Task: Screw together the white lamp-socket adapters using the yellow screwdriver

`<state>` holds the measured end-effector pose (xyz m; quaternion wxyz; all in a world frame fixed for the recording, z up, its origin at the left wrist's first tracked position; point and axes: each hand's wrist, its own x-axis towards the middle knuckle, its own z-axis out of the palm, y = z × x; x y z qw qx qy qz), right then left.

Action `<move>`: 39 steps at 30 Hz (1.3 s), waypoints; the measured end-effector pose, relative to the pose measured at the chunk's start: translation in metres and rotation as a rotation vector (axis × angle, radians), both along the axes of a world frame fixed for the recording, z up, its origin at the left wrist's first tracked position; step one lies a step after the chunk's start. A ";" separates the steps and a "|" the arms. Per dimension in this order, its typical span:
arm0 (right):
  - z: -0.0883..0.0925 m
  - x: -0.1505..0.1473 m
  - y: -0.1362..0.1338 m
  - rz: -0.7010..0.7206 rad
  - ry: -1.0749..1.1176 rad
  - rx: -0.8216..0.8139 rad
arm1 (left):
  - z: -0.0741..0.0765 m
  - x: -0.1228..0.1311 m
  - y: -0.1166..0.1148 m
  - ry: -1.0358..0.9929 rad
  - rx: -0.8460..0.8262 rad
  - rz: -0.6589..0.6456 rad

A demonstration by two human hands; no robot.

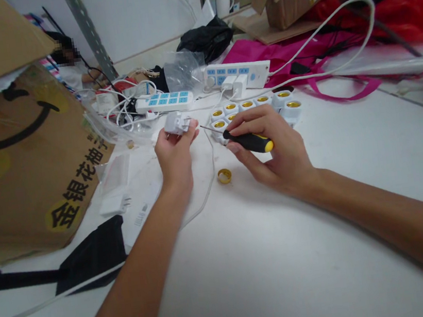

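My left hand [174, 150] is closed round a small white plastic part [176, 123], held up above the white table [271, 254]. My right hand [268, 148] grips a screwdriver [248, 140] with a black and yellow handle. Its thin metal shaft points left toward the white part, with the tip a short way from it. A loose brass ring [224, 176] lies on the table between my hands. A white cable [204, 196] runs under my left hand.
Several white lamp sockets with brass insides [266, 103] stand behind my right hand. Two white power strips [165, 101] [237, 74] lie further back. A big cardboard box [21, 168] stands at left, black fabric [91, 255] below it. Bags, cables and boxes crowd the far edge.
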<state>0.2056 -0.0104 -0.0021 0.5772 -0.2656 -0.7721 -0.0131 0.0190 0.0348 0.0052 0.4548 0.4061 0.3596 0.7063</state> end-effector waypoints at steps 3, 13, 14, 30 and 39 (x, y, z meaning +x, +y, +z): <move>-0.002 -0.001 0.002 -0.014 0.016 -0.014 | -0.004 -0.007 0.007 0.065 0.047 0.053; -0.011 0.003 0.015 -0.046 0.212 -0.245 | -0.002 -0.013 0.007 0.286 -0.010 0.054; -0.011 0.003 0.015 -0.041 0.228 -0.267 | -0.002 -0.014 0.006 0.290 -0.023 0.056; -0.007 0.004 0.011 -0.027 0.146 -0.255 | 0.010 0.001 -0.014 0.389 -0.132 -0.167; -0.012 0.004 0.015 -0.086 0.121 -0.237 | 0.001 0.011 -0.021 0.557 0.023 -0.190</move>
